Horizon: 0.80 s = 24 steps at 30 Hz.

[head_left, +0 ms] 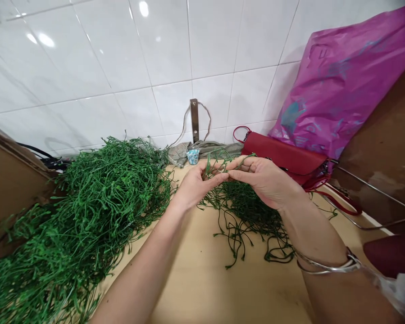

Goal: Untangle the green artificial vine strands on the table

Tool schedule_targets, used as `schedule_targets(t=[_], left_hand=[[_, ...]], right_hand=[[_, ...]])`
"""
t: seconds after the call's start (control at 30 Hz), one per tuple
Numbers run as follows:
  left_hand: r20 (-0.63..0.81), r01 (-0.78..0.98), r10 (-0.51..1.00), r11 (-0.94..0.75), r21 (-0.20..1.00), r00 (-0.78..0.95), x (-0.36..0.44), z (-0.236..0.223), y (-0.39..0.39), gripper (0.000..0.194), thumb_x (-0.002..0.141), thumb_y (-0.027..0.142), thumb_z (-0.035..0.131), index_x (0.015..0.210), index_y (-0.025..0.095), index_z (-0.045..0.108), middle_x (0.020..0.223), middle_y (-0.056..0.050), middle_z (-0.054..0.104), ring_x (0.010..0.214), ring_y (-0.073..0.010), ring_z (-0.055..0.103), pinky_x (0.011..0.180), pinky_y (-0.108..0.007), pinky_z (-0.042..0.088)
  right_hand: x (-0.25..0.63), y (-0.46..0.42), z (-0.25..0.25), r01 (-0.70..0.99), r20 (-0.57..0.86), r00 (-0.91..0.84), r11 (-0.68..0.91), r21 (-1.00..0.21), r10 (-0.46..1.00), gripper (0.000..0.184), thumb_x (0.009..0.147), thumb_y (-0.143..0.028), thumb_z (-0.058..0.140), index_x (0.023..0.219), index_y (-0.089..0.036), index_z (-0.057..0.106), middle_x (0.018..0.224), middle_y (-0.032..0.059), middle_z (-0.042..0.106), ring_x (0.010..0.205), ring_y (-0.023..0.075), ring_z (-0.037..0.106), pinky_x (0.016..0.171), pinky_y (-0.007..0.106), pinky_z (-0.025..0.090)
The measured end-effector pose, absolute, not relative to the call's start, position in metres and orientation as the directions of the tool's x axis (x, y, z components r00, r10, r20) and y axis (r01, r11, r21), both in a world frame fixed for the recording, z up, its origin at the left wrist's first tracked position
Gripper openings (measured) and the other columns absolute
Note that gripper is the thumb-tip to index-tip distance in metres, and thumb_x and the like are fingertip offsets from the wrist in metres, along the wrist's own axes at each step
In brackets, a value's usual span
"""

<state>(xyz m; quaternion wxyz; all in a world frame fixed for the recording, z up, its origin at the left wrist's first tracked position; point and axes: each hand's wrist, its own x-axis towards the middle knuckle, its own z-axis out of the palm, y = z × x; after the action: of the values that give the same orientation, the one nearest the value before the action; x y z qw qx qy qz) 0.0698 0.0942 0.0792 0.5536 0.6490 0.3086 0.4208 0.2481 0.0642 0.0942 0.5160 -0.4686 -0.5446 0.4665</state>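
My left hand (199,182) and my right hand (261,177) meet over the middle of the table, thumb tips almost touching. Between their pinched fingers is a thin green artificial plant stem (208,165), partly hidden by the fingers. Under and behind my right hand lies a pile of dark green stems (252,211), with several loose strands trailing toward me. A much larger heap of brighter green stems (111,193), branched with small tips, lies to the left of my left forearm. A metal bangle circles my right forearm.
A white tiled wall (168,54) closes off the back of the wooden table (195,283). Against it are a small blue-and-white cup (193,155), an upright brown metal bracket (194,119) and grey cloth. A red handbag (283,150) and pink plastic bag (344,81) stand right; a cardboard box (16,175) left.
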Motion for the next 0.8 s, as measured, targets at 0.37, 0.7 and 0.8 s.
schedule_targets(t=[0.37,0.7,0.8], left_hand=[[0.244,0.069,0.867,-0.302,0.951,0.434,0.067,0.076,0.099,0.023,0.083,0.025,0.072,0.102,0.016,0.061,0.089,-0.001,0.062,0.080,-0.0125,0.055,0.075,-0.025,0.043],[0.202,0.447,0.852,-0.438,0.780,0.483,0.069,0.077,0.092,0.028,0.096,0.036,0.053,0.072,0.022,0.050,0.062,0.003,0.047,0.061,-0.0157,0.042,0.060,-0.028,0.029],[0.179,0.428,0.863,-0.402,0.809,0.472,0.067,0.067,0.088,0.024,0.094,0.045,0.057,0.085,0.023,0.060,0.067,0.001,0.055,0.066,-0.0191,0.050,0.064,-0.028,0.033]], right_hand=[[0.240,0.068,0.086,0.039,0.226,-0.034,0.227,-0.973,0.973,0.025,0.064,-0.035,0.085,0.074,-0.022,0.066,0.078,0.0019,0.072,0.076,0.0176,0.067,0.082,0.035,0.056],[0.250,0.072,0.080,0.256,0.254,-0.036,0.254,-0.932,0.967,0.018,0.067,-0.032,0.077,0.075,-0.021,0.065,0.072,0.0013,0.068,0.070,0.0169,0.062,0.068,0.032,0.050],[0.247,0.071,0.079,0.289,0.233,-0.049,0.237,-0.928,0.971,0.013,0.067,-0.030,0.073,0.074,-0.022,0.064,0.066,-0.0009,0.065,0.066,0.0165,0.059,0.062,0.030,0.048]])
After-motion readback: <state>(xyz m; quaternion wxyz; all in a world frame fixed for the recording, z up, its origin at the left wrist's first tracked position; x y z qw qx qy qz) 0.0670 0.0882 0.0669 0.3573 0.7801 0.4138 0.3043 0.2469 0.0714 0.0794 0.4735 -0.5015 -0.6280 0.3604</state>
